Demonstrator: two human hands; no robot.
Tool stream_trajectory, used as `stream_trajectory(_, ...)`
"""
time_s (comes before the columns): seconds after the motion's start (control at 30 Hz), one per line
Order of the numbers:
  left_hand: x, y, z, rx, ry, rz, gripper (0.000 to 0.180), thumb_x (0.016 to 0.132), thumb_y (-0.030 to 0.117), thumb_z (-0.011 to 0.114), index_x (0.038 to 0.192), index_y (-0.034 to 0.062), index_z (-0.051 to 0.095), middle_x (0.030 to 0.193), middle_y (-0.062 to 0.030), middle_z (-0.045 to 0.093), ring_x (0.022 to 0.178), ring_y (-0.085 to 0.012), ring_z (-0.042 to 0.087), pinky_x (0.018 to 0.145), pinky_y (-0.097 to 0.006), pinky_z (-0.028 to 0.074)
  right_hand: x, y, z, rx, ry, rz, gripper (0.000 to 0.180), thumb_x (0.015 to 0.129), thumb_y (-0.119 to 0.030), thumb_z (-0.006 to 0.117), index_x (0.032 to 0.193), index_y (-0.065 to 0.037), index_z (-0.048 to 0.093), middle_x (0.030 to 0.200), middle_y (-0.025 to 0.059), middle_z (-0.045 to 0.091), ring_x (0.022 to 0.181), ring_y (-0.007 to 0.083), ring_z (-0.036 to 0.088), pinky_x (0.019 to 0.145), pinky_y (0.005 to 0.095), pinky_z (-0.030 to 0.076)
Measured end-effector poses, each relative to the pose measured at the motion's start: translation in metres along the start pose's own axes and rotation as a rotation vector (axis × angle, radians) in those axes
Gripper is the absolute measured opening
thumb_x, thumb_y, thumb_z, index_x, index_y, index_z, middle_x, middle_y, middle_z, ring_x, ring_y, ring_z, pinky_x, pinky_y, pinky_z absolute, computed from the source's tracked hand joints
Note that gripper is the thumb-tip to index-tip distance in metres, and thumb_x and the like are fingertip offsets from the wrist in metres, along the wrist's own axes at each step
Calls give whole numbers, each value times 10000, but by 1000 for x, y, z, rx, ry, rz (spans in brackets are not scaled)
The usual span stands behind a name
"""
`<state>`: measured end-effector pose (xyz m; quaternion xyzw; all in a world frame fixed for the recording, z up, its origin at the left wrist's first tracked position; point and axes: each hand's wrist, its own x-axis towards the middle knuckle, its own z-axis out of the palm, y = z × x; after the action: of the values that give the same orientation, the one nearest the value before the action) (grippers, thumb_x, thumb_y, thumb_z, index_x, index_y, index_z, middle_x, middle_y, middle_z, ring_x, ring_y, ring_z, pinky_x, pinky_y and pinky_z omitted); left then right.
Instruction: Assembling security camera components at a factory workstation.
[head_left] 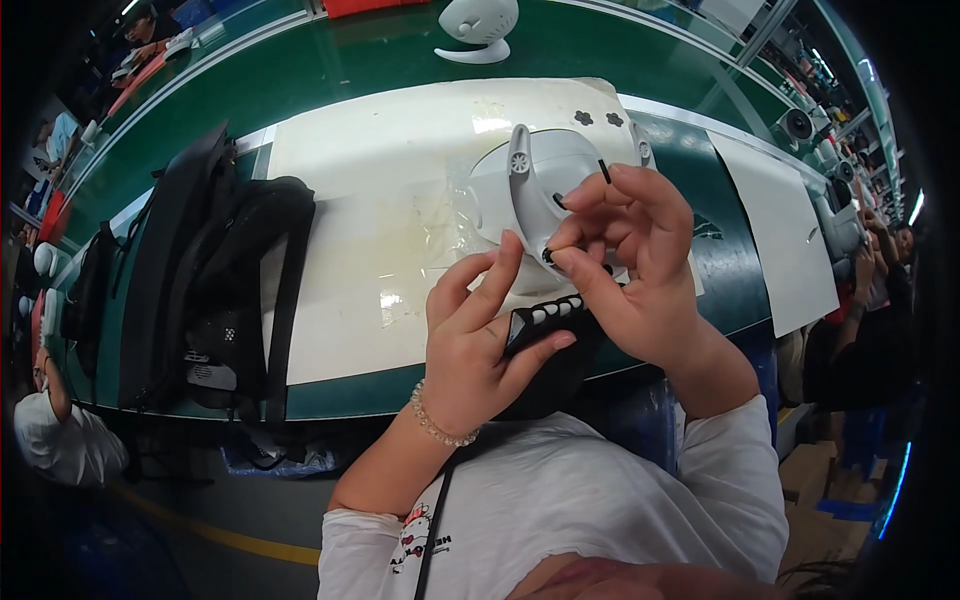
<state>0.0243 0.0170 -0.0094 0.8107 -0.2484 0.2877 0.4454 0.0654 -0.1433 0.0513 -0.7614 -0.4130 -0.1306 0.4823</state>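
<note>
A white plastic housing with a curved arm and a round spoked hub lies on the pale mat in front of me. My left hand is at its near side, thumb and fingers around a black piece with a row of white ovals. My right hand is over the housing's near right part. Its thumb and forefinger pinch a small black part against the white arm. Other small dark bits show between its raised fingers, one a thin black stick. The palm hides the housing's right side.
The pale mat covers the green bench, with two dark flower-shaped pieces at its far right. Black bags stand at the left. Beyond, a white rounded device sits on a green conveyor. Other people work at both sides.
</note>
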Motion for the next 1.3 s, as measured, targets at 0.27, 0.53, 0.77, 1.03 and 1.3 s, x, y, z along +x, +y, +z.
stream_trajectory(0.27, 1, -1, -2, 60, -69, -17, 291, 614, 253, 742, 737, 9, 643, 1325, -146, 412, 1025, -281, 477, 843, -343, 344, -1, -16, -8, -426, -196, -354, 488, 725, 123, 561, 1150, -20, 369, 1079, 224, 559, 855, 267, 619, 684, 311, 515)
stream_trajectory(0.53, 1, 2, 1, 21, -28, -22, 274, 627, 252, 733, 767, 27, 659, 1335, -137, 404, 1041, -278, 468, 850, -351, 336, 35, -2, -16, -227, 51, -202, 644, 720, 99, 587, 1256, -13, 249, 923, 122, 546, 851, 191, 545, 843, 333, 405)
stream_trajectory(0.77, 0, 2, 0, 16, -36, -26, 302, 627, 252, 732, 684, -20, 613, 1325, -137, 416, 1034, -279, 466, 846, -358, 336, 57, 6, -10, -82, -30, 55, 538, 801, 8, 537, 1269, -28, 276, 873, 56, 544, 934, 162, 513, 930, 327, 338)
stream_trajectory(1.03, 0, 2, -1, 27, -45, -28, 312, 624, 255, 732, 673, -25, 605, 1324, -140, 416, 1026, -278, 467, 843, -360, 336, 50, 3, -6, -490, 29, -103, 533, 779, 16, 566, 1256, -30, 331, 894, 65, 624, 996, 195, 557, 957, 357, 278)
stream_trajectory(1.3, -2, 1, 0, 23, -22, -16, 309, 613, 245, 740, 657, -27, 599, 1315, -163, 420, 1025, -285, 472, 849, -356, 333, 27, 1, -28, -416, 87, -47, 379, 787, -49, 591, 1150, -85, 486, 1150, 93, 554, 1132, 190, 489, 995, 390, 225)
